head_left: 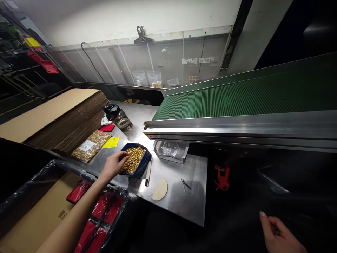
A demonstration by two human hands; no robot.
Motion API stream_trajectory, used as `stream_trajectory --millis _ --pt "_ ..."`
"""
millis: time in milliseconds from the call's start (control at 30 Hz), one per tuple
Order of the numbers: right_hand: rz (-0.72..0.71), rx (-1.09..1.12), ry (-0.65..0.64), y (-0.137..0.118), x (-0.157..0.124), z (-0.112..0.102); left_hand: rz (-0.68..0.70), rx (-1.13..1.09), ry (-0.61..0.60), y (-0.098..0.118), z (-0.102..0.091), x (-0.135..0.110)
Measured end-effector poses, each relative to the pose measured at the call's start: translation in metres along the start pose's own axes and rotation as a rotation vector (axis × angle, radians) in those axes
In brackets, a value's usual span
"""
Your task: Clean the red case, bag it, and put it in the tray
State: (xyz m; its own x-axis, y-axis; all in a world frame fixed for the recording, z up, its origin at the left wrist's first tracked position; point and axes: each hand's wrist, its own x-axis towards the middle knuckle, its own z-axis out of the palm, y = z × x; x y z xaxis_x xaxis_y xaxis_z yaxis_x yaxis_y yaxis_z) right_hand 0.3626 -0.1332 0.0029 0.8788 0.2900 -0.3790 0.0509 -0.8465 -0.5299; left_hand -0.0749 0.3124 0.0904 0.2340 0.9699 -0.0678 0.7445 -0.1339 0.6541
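Observation:
My left hand (pixel 114 164) reaches out over the steel table to a blue tray (pixel 143 165) heaped with small gold parts (pixel 133 159). Its fingers curl at the tray's near left rim and touch the parts; whether they pinch any is hidden. My right hand (pixel 276 233) hangs low at the bottom right over a dark area, fingers loosely bent, with nothing in it.
A sealed bag of gold parts (pixel 88 144), yellow (pixel 111 142) and red (pixel 107 128) cards and a jar (pixel 118 117) lie behind the tray. A cardboard stack (pixel 52 119) stands left, a green conveyor (pixel 244 98) right. A lined box holds red pouches (pixel 100 218). Tweezers (pixel 185 183), a beige half-disc (pixel 160 189) lie near.

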Motion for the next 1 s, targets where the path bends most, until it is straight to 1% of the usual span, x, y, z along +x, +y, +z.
stream_trajectory --millis 67,133,200,267,300,333,367,400,433,500,567,633,733,767,833,900,1000 --pt "-0.013 -0.008 0.000 0.000 0.005 0.000 -0.032 -0.164 0.008 0.011 0.006 -0.018" --pt "-0.023 -0.024 0.002 -0.003 0.007 0.002 -0.052 -0.328 -0.027 0.026 0.021 -0.041" --pt "-0.058 0.009 0.023 -0.012 0.001 0.007 -0.063 -0.458 -0.078 0.048 0.045 -0.069" --pt "-0.139 0.156 0.036 -0.030 -0.019 0.014 -0.090 -0.609 -0.164 0.075 0.073 -0.100" --pt "-0.200 0.264 0.025 -0.043 -0.033 0.017 -0.185 -0.841 -0.254 0.091 0.088 -0.115" --pt "-0.265 0.363 -0.024 -0.056 -0.049 0.021 -0.299 -1.058 -0.376 0.108 0.102 -0.130" --pt "-0.340 0.423 -0.103 -0.071 -0.065 0.023 -0.404 -1.223 -0.498 0.124 0.115 -0.144" --pt "-0.441 0.462 -0.189 -0.086 -0.081 0.024 -0.481 -1.328 -0.596 0.139 0.126 -0.156" --pt "-0.553 0.492 -0.242 -0.101 -0.095 0.024 -0.526 -1.388 -0.670 0.153 0.136 -0.166" --pt "-0.752 0.518 -0.294 -0.123 -0.114 0.021 -0.546 -1.415 -0.759 0.174 0.151 -0.182" --pt "-0.876 0.530 -0.292 -0.135 -0.122 0.014 -0.530 -1.390 -0.799 0.187 0.160 -0.191" --pt "-0.932 0.546 -0.256 -0.137 -0.124 0.009 -0.518 -1.366 -0.823 0.194 0.166 -0.197" --pt "-0.979 0.579 -0.141 -0.130 -0.124 0.007 -0.512 -1.359 -0.848 0.201 0.172 -0.203" --pt "-0.976 0.592 -0.103 -0.128 -0.124 0.008 -0.509 -1.360 -0.853 0.203 0.173 -0.205" --pt "-0.922 0.617 -0.064 -0.125 -0.126 0.011 -0.508 -1.357 -0.855 0.205 0.176 -0.207" --pt "-0.816 0.656 -0.092 -0.123 -0.129 0.014 -0.501 -1.353 -0.848 0.207 0.178 -0.209" --pt "-0.664 0.780 -0.182 -0.119 -0.132 0.016 -0.471 -1.350 -0.828 0.207 0.179 -0.210"
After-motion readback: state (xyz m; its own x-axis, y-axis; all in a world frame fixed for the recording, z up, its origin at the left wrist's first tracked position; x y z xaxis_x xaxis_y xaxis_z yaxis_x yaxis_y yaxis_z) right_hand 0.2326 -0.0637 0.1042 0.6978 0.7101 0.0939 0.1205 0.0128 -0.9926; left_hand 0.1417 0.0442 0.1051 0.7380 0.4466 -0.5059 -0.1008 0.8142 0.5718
